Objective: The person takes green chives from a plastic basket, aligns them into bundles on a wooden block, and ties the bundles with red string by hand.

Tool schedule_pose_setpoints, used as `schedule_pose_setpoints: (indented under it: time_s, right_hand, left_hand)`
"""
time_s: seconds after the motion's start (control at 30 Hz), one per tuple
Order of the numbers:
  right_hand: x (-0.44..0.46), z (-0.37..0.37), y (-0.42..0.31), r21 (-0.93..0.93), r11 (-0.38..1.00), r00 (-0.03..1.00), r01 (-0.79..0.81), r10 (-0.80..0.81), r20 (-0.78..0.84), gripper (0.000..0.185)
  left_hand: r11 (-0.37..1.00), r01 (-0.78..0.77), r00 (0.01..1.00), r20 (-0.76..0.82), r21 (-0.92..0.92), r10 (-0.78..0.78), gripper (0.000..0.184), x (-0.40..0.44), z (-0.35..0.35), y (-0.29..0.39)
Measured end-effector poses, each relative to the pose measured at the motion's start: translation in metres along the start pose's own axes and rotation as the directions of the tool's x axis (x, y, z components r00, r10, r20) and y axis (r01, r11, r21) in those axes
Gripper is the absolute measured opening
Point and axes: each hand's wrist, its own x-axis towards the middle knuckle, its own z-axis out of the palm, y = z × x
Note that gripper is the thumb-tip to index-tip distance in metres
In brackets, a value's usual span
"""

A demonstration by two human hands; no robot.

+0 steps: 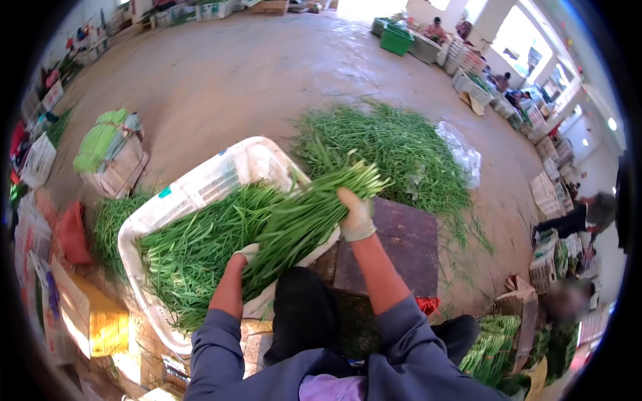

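A thick bunch of long green stalks (pixel 307 207), pale at the cut ends, lies across both my hands above the near side of a white plastic crate (pixel 227 160). My right hand (pixel 356 215), in a pale glove, grips it near the pale ends. Lower down, my gloved left hand (pixel 249 254) is at the leafy part of the bunch, its fingers mostly hidden by the leaves. More of the same greens (pixel 200 247) fill the crate. To the right of the bunch stands a dark wooden box (pixel 404 247).
Loose greens (pixel 388 147) are heaped on the floor ahead, beside a clear plastic bag (pixel 461 154). A tied bale (pixel 110 154) stands at left, a yellow-sided carton (pixel 100 314) nearer. Bundled greens (pixel 491 341) lie at lower right. A person (pixel 582 217) bends at far right.
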Motion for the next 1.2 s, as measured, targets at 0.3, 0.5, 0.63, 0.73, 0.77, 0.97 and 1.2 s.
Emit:
schedule_pose_setpoints:
  time_s: [0.3, 0.5, 0.63, 0.73, 0.77, 0.97, 1.2]
  right_hand:
    - [-0.050, -0.114, -0.164, 0.075, 0.941, 0.933, 0.331, -0.314, -0.175, 0.049]
    - [-0.168, -0.275, -0.087, 0.010, 0.994, 0.683, 0.112, -0.070, -0.727, 0.043]
    - [-0.203, -0.323, -0.047, 0.091, 0.977, 0.666, 0.194, -0.063, -0.744, 0.046]
    - [-0.214, -0.293, -0.061, -0.027, 0.980, 0.684, 0.195, -0.155, -0.712, 0.055]
    - [-0.222, -0.286, -0.065, -0.073, 0.987, 0.700, 0.143, -0.153, -0.698, 0.059]
    - [-0.298, -0.194, -0.132, -0.619, 0.763, 0.920, 0.186, -0.357, -0.163, 0.056]
    - [-0.339, -0.197, -0.136, -0.143, 0.942, 0.947, -0.305, 0.283, -0.152, 0.056]
  left_hand:
    - [0.946, -0.102, 0.621, -0.762, -0.308, -0.181, 0.047, -0.041, -0.067, 0.046]
    - [0.710, -0.487, 0.553, -0.809, -0.508, -0.199, 0.032, -0.131, -0.034, 0.278]
    - [0.354, -0.038, 0.999, -0.047, -0.934, -0.017, 0.051, -0.105, 0.092, 0.386]
    - [-0.031, 0.560, 0.812, 0.541, -0.828, 0.219, 0.072, -0.050, 0.207, 0.394]
    - [-0.037, 0.608, 0.760, 0.568, -0.793, 0.316, 0.087, -0.038, 0.234, 0.399]
    - [-0.334, 0.224, 0.942, 0.116, -0.916, 0.314, 0.096, 0.006, 0.259, 0.441]
    - [-0.234, 0.087, 0.994, 0.069, -0.968, 0.087, 0.036, 0.009, 0.257, 0.412]
